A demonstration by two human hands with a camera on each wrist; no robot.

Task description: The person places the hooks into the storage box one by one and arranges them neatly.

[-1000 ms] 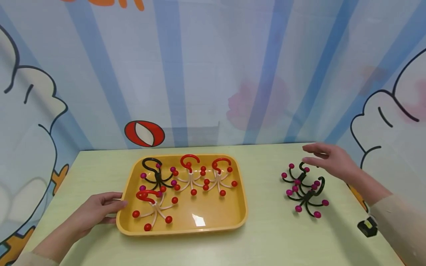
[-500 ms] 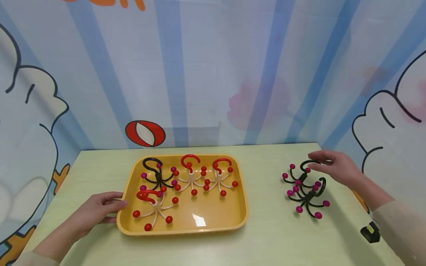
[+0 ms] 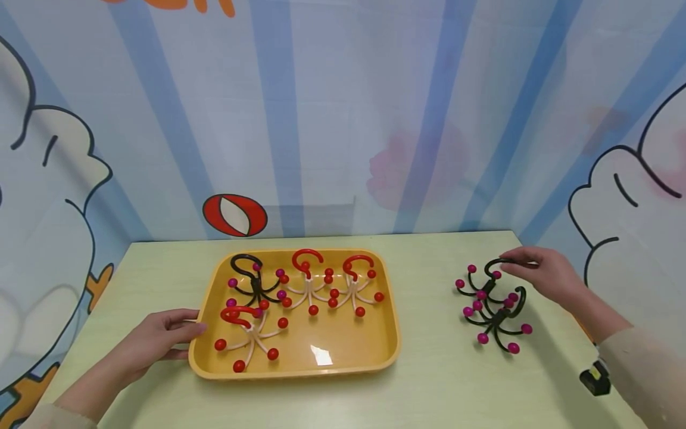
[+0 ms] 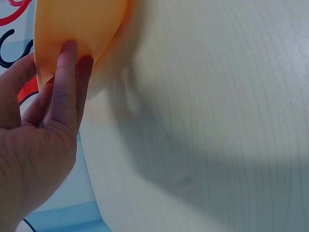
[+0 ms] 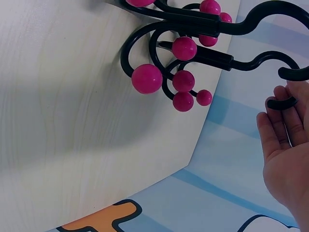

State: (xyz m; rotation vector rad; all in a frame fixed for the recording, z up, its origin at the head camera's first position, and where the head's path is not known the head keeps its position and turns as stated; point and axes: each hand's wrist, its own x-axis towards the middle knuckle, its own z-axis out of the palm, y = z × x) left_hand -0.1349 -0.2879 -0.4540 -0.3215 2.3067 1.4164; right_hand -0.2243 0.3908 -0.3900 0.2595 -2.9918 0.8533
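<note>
At the tray's left end, my left hand [image 3: 155, 336] grips the yellow tray [image 3: 354, 348], thumb on the rim and fingers against the outer wall [image 4: 84, 29]. Inside lie a black multi-arm hanger hook [image 3: 255, 286] with magenta balls and several white ones with red balls and red hooks, such as the front one [image 3: 252, 333]. On the right, my right hand [image 3: 538, 275] pinches the curved end of the rear black hanger hook [image 3: 488, 287], which rests on the table. Another black hanger hook [image 3: 498, 317] lies just in front, their arms overlapping.
The pale wooden table [image 3: 429, 381] meets a striped cloth backdrop [image 3: 343, 149] at its rear edge, with printed cartoon panels at both sides. A small black device [image 3: 595, 378] sits at my right wrist.
My right hand has moved slightly right and down, and its thumb and fingers have come together on the rear black hanger hook's curved end. My left hand and the tray stay put.
</note>
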